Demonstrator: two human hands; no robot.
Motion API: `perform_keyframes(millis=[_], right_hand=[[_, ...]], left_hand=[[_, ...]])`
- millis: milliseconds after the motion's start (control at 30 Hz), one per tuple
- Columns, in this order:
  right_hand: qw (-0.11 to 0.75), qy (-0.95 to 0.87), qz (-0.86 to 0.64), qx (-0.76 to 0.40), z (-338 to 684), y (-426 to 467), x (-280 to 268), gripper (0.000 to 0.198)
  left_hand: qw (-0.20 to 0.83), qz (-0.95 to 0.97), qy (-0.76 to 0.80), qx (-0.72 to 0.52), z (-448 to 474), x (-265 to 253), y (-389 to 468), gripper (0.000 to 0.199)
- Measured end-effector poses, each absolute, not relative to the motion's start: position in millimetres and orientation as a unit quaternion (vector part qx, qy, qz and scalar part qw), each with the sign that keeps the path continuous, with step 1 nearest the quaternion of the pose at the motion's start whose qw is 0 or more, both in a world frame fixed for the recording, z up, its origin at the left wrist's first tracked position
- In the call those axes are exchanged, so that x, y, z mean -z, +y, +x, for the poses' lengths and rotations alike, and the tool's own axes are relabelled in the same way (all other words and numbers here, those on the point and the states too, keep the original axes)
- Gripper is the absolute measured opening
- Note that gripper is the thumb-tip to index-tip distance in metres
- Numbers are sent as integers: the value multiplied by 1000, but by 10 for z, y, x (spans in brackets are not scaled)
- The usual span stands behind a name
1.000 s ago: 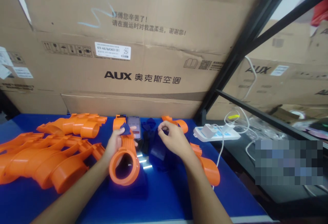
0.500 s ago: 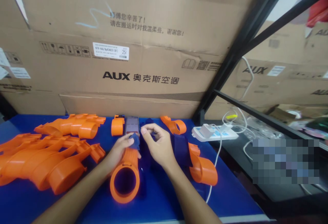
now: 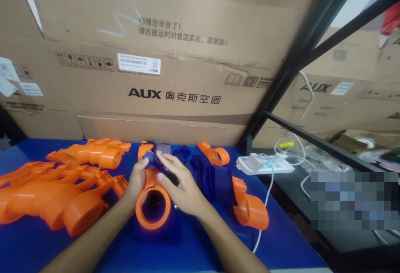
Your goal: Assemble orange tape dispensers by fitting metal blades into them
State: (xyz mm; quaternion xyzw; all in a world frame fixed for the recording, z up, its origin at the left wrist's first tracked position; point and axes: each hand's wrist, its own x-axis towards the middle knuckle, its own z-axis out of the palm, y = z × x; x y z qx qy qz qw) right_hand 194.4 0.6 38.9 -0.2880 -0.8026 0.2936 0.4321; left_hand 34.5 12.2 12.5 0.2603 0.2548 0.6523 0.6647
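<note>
An orange plastic part (image 3: 153, 219) with a round ring end faces me over the blue table, its ring opening toward me. My left hand (image 3: 137, 179) is closed around its far end from the left, thumb beside a small dark blue piece (image 3: 150, 156) at the top. From the right, my right hand (image 3: 184, 183) presses on the same part, thumb on the orange neck and straightened fingers across the blue piece. What lies under those fingers is hidden. A phone (image 3: 164, 148) is just behind the hands.
Several orange ring parts (image 3: 84, 210) lie grouped at left, with more behind them (image 3: 108, 156). Dark blue pieces (image 3: 221, 183) and orange parts (image 3: 251, 210) lie at right. A white power strip (image 3: 265, 164) with cables sits beyond the right edge. A cardboard wall (image 3: 175, 69) stands behind.
My right hand has come left and down onto the orange part; before, its fingers were curled apart from it. The part's ring end has risen slightly. The view has shifted a little.
</note>
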Motion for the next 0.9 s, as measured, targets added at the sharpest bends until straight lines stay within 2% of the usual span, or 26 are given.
perform_keyframes(millis=[133,333,900], right_hand=[[468,-782,-282,-301,1980,40,-394,43],[525,-740,-290,-305,2079,85,-435,36],[496,-751,-279,-336,2105,129,-434,34]], left_hand=[[666,268,247,-651,343,-140,102,44],[576,328,253,-705,336,-165,36,50],[564,327,250,-716,329,-184,27,51]])
